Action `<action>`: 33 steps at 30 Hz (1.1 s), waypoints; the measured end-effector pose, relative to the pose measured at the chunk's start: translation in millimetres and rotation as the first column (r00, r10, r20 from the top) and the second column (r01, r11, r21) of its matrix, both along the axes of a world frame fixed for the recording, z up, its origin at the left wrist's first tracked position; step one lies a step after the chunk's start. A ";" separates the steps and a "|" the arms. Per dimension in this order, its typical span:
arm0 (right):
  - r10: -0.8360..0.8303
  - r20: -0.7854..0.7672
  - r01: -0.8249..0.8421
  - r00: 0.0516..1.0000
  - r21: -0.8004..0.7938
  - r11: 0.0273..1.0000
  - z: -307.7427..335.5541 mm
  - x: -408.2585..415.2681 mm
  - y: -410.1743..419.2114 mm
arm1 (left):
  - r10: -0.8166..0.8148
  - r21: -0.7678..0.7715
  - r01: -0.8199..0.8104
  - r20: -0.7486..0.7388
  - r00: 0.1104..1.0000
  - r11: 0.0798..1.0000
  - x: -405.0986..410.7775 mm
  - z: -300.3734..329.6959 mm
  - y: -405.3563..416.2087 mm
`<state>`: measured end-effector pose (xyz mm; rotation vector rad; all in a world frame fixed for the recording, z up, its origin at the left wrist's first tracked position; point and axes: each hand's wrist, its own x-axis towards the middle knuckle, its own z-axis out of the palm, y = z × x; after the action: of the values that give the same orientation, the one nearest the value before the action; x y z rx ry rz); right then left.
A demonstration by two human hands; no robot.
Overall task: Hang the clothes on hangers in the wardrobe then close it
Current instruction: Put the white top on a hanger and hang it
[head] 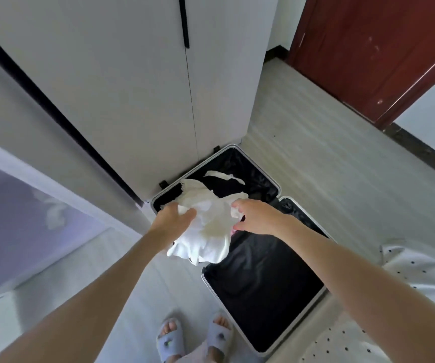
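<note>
My left hand (173,218), arm stretched forward and down, fingers curled into white garment (205,229). My right hand (257,217) pinches garment's other edge. Garment hangs bunched between hands above open black suitcase (263,284) on floor. More clothes (226,186) in suitcase's far half. Wardrobe (132,87) doors closed behind. Red door (368,48) at right.
</note>
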<state>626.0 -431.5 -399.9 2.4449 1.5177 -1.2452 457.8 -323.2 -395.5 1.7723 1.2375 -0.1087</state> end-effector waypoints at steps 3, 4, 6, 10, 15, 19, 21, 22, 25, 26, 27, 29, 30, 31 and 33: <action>0.028 -0.003 -0.028 1.000 0.017 0.999 32.9 -29.0 0.9 | 0.077 -0.090 -0.064 0.150 0.986 0.994 -31.5 42.4 -9.2; 0.040 -0.013 -0.039 0.999 0.026 0.999 48.7 -46.0 3.8 | 0.104 -0.115 -0.083 0.191 0.976 0.990 -51.5 62.3 -9.2; 0.037 -0.067 -0.036 0.997 0.010 0.999 67.1 -69.8 6.5 | 0.097 -0.139 -0.066 0.230 0.968 0.988 -77.8 85.9 -10.3; -0.063 -0.304 0.038 0.951 -0.086 0.996 107.3 -127.1 20.8 | 0.050 -0.069 -0.032 0.274 0.960 0.997 -140.4 127.4 -0.2; 0.064 -0.385 -0.097 0.921 -0.068 0.993 142.1 -225.4 53.5 | 0.148 -0.097 -0.120 0.378 0.914 0.988 -227.1 172.6 26.4; 0.061 -0.352 -0.024 0.934 0.109 0.994 167.2 -311.7 93.4 | 0.315 -0.148 -0.278 0.472 0.824 0.949 -303.8 198.0 56.5; -0.003 -0.514 0.075 0.858 0.120 0.990 184.0 -347.8 114.0 | 0.425 -0.187 -0.385 0.505 0.752 0.904 -345.5 207.4 78.1; -0.037 -0.576 0.117 0.817 0.103 0.988 190.0 -361.7 125.6 | 0.485 -0.218 -0.438 0.510 0.711 0.872 -363.5 212.0 87.2; -0.077 -0.676 0.194 0.733 0.099 0.976 213.6 -403.3 165.9 | 0.599 -0.258 -0.560 0.535 0.595 0.787 -417.8 227.1 109.0; -0.088 -0.709 0.222 0.700 0.099 0.970 221.7 -418.9 182.0 | 0.606 -0.241 -0.587 0.556 0.569 0.773 -434.7 233.0 115.4; -0.105 -0.740 0.258 0.664 0.095 0.961 227.7 -431.3 196.1 | 0.589 -0.208 -0.598 0.583 0.559 0.774 -447.5 236.9 120.7; -0.131 -0.795 0.313 0.593 0.077 0.947 236.8 -451.8 224.7 | 0.552 -0.139 -0.625 0.638 0.537 0.768 -468.1 243.4 131.5; -0.132 -0.815 0.318 0.565 0.067 0.946 241.1 -461.7 239.0 | 0.531 -0.103 -0.636 0.659 0.533 0.765 -479.1 245.4 137.2; -0.123 -0.829 0.310 0.546 0.064 0.949 247.0 -472.9 254.5 | 0.490 -0.056 -0.623 0.673 0.554 0.781 -491.2 249.6 144.3; -0.113 -0.865 0.301 0.489 0.046 0.952 256.0 -490.2 281.2 | 0.375 0.026 -0.513 0.651 0.660 0.858 -508.3 259.1 155.5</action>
<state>135.8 -150.2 -143.9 2.2081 1.4950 -2.8094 -50.5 -167.7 -136.4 1.4202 1.1548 0.8779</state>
